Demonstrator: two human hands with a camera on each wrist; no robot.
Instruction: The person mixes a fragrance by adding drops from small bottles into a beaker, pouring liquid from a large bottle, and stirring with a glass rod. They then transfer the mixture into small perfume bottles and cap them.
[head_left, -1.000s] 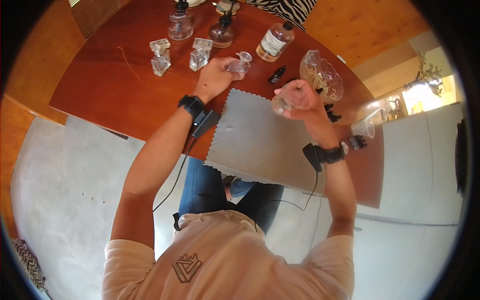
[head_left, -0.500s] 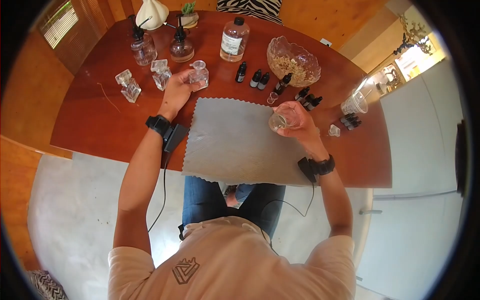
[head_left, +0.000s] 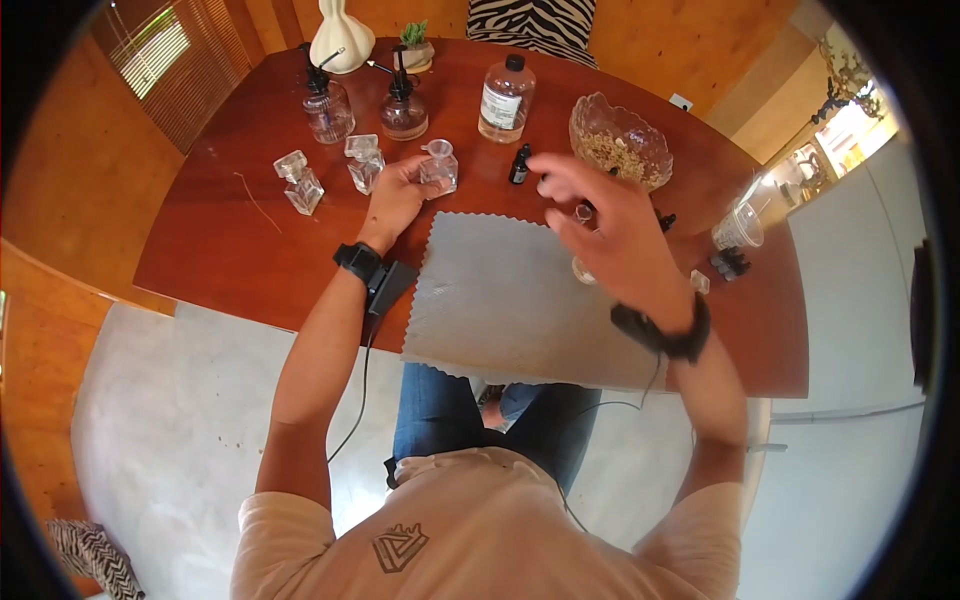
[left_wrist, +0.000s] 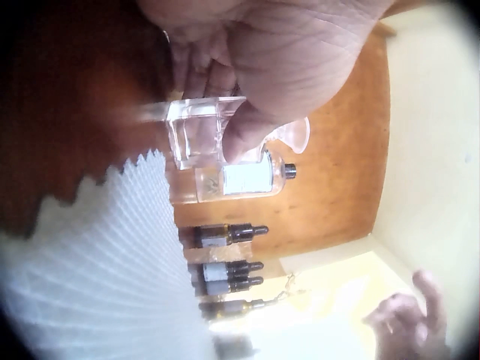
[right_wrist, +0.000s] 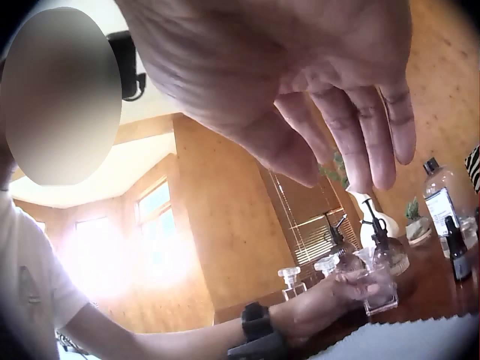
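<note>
My left hand (head_left: 397, 205) grips a small square glass bottle (head_left: 441, 178) that stands on the table beyond the mat's left corner. A small clear funnel (left_wrist: 292, 135) sits in the bottle's neck. In the head view my right hand (head_left: 625, 235) is raised above the right part of the grey mat (head_left: 520, 300). Its fingers are spread and loosely bent with nothing between them, as the right wrist view also shows. A small glass cup (head_left: 583, 271) is on the mat below, partly hidden by that hand. A black dropper bottle (head_left: 520, 165) stands just past the right fingertips.
Two stoppered square bottles, one a glass bottle (head_left: 300, 183), stand left of my left hand. Behind are two pump bottles, including a ribbed pump bottle (head_left: 328, 110), and a labelled bottle (head_left: 503, 105). A glass bowl (head_left: 622, 140) and a plastic cup (head_left: 738, 228) are at right.
My right hand has let go of the glass cup, leaving it on the mat, and has risen with its fingers spread. The left hand keeps holding the square bottle. The head view has shifted.
</note>
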